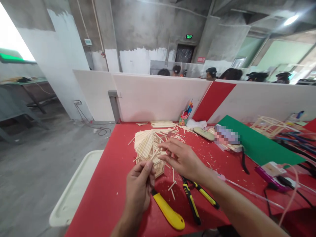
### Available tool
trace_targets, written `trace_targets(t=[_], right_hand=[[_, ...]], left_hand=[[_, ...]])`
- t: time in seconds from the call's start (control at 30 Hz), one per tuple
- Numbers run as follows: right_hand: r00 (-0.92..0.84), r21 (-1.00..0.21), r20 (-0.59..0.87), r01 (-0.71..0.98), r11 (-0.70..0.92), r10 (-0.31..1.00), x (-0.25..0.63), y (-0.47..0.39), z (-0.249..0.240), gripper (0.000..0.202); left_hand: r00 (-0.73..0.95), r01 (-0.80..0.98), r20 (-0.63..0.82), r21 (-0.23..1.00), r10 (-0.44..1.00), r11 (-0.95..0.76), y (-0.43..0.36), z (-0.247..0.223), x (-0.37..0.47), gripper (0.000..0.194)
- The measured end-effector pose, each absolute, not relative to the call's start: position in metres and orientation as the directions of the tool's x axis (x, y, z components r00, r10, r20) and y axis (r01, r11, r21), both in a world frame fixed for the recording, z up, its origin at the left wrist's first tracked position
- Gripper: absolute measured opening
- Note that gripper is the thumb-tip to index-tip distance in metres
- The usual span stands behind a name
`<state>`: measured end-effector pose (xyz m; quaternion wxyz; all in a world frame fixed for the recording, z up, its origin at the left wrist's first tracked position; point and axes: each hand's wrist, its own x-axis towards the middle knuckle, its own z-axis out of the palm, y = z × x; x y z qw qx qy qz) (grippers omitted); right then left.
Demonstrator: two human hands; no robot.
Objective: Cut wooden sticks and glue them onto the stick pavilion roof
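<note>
My left hand (139, 184) is closed, pinching a thin wooden stick (155, 154) between thumb and forefinger. My right hand (184, 158) hovers just right of it, thumb and forefinger apart on either side of the stick's far end; I cannot tell whether they touch it. Directly behind both hands stands a small house-like model (146, 144) built of wooden sticks, with a sloping stick roof, partly covered by my fingers. A yellow-handled tool (169, 210) lies by my left wrist, its far end hidden. Pliers with black and yellow handles (191, 200) rest below my right forearm.
Loose sticks (163, 124) and scraps cover the back of the red table (106, 171). A pen cup (183, 119) stands by the white partition (158, 95). Rightward are a green board (254, 141), a purple power strip (274, 179) with cables and another stick model (269, 125). People sit beyond the partition.
</note>
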<state>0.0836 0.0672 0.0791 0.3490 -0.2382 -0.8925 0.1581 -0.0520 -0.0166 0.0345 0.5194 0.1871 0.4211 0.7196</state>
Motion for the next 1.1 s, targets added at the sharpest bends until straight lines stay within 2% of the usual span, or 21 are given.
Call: trace_targets(t=[0.17, 0.4, 0.8, 1.1], right_hand=[[-0.447, -0.578, 0.604, 0.324, 0.749, 0.660, 0.067, 0.055, 0.058, 0.021], [-0.294, -0.607, 0.643, 0.367, 0.705, 0.707, 0.052, 0.055, 0.047, 0.020], [-0.303, -0.606, 0.629, 0.387, 0.695, 0.716, 0.046, 0.056, 0.041, 0.023], [-0.296, -0.596, 0.639, 0.394, 0.700, 0.710, 0.044, 0.056, 0.039, 0.025]], left_hand=[[-0.391, -0.619, -0.174, 0.776, 0.904, -0.119, -0.011, 0.031, -0.057, 0.028], [-0.402, -0.618, -0.188, 0.778, 0.896, -0.114, -0.007, 0.029, -0.054, 0.032], [-0.368, -0.651, -0.249, 0.757, 0.896, -0.057, -0.005, 0.026, -0.058, 0.036], [-0.370, -0.646, -0.222, 0.760, 0.902, -0.077, -0.003, 0.024, -0.060, 0.033]])
